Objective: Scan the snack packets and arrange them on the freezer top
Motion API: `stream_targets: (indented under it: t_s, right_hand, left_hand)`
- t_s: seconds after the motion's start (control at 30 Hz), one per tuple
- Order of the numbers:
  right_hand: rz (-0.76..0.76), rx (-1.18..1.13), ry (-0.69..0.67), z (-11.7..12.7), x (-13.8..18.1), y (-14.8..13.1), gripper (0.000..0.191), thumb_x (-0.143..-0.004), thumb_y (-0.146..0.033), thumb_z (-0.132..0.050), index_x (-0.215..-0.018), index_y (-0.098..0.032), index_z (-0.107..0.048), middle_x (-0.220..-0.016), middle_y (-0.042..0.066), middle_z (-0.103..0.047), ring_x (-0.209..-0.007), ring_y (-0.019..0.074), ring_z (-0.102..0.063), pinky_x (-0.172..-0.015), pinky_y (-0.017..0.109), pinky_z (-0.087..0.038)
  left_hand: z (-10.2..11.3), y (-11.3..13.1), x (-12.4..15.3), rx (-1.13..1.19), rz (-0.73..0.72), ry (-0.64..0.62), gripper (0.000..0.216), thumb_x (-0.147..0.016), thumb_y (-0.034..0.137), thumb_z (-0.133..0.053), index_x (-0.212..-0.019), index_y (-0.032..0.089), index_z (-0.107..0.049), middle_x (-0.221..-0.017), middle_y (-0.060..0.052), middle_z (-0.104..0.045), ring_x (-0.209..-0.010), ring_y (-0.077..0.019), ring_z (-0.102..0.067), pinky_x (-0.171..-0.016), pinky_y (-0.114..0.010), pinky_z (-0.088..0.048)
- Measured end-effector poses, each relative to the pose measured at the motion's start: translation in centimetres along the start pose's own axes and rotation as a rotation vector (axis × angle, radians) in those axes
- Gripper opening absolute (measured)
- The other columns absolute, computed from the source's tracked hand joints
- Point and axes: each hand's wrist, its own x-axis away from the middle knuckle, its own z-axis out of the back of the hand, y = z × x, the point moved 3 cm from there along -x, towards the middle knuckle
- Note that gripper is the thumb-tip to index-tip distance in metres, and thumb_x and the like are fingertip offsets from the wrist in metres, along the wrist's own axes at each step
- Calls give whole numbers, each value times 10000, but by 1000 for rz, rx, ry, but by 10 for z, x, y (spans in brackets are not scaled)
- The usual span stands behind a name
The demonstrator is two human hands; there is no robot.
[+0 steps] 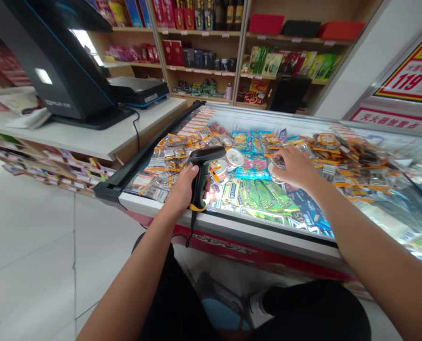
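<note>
My left hand (184, 189) is wrapped around the handle of a black barcode scanner (207, 154) with a yellow-trimmed base. Its head points right, over the packets on the glass freezer top, and a cord hangs below. Further right, my right hand (292, 163) has its fingers bent around a small packet (278, 162), partly hidden by them. White round tubs (234, 157) lie between the hands. Around them are blue packets (243, 142), green packets (266, 194) and many orange-edged brown packets (170, 151).
A white counter (100, 137) on the left bears a black checkout terminal (65, 71) and a scale (138, 87). Stocked shelves (204, 68) stand behind the freezer (150, 201). A red-lettered sign (394, 118) is at right.
</note>
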Motion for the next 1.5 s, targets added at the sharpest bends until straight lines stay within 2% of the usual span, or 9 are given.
stream_targets:
  t_s: [0.23, 0.37, 0.47, 0.53, 0.67, 0.8, 0.9, 1.03, 1.5]
  right_hand:
    - [-31, 82, -33, 13, 28, 27, 380, -841, -378, -594, -1177, -204, -636, -1214, 172, -621, -1158, 377, -586, -945, 522, -469]
    - [-33, 122, -35, 26, 27, 28, 327, -859, -394, -586, -1112, -211, -680, -1194, 170, -628, -1164, 391, -572, -948, 553, -461]
    - [5, 109, 24, 33, 7, 13, 319, -911, -430, -552, -1075, -204, -705, -1220, 179, -625, -1234, 416, -520, -1001, 591, -419]
    - [35, 56, 43, 29, -15, 0, 366, -946, -446, -522, -1161, -205, -693, -1274, 178, -617, -1265, 410, -503, -1037, 597, -401]
    - [30, 21, 35, 5, -58, -15, 527, -987, -493, -468, -1418, -209, -574, -1524, 179, -478, -1396, 444, -401, -1091, 649, -349]
    - [-53, -29, -67, -23, -74, -6, 568, -1000, -495, -433, -1491, -218, -504, -1529, 166, -491, -1388, 420, -442, -1098, 622, -380]
    - [-37, -35, -81, -31, -67, 5, 530, -1013, -396, -385, -1502, -218, -485, -1508, 145, -519, -1377, 366, -471, -1119, 565, -394]
    - [14, 30, -73, -24, -47, 15, 531, -1011, -315, -331, -1502, -173, -478, -1527, 156, -495, -1416, 351, -427, -1160, 546, -348]
    - [53, 56, -56, 6, 20, 31, 548, -986, -278, -378, -1512, -165, -478, -1525, 153, -500, -1410, 341, -449, -1179, 516, -359]
  left_hand:
    - [0, -1, 0, -22, -6, -16, 479, -919, 576, -429, -745, 166, -604, -584, -34, -587, -431, -128, -509, -388, -233, -403]
    - [0, -1, -1, -22, -3, -23, 449, -919, 576, -441, -762, 177, -575, -629, -39, -620, -441, -127, -524, -389, -230, -419]
    - [0, -2, -1, -29, 23, -19, 427, -917, 582, -457, -794, 187, -560, -638, -31, -621, -450, -136, -542, -384, -230, -428]
    - [0, -2, -1, -31, 25, -22, 421, -917, 577, -456, -798, 187, -557, -633, -29, -617, -450, -135, -540, -388, -229, -431]
    - [0, -2, 0, -47, 29, 6, 424, -923, 559, -441, -780, 181, -569, -629, -34, -619, -455, -133, -537, -396, -224, -431]
    - [1, -2, -1, -64, 0, -5, 445, -926, 546, -424, -745, 174, -590, -608, -42, -611, -454, -138, -528, -395, -227, -426]
    - [2, -4, -3, -52, -8, -23, 440, -917, 544, -427, -739, 178, -592, -616, -48, -621, -452, -141, -525, -395, -234, -429]
    - [5, -8, -4, -58, 18, -26, 428, -905, 559, -448, -767, 183, -601, -623, -50, -630, -450, -152, -535, -375, -239, -421]
    - [5, -6, -2, -77, 54, 0, 391, -902, 547, -458, -799, 188, -574, -645, -44, -639, -470, -155, -562, -389, -239, -434]
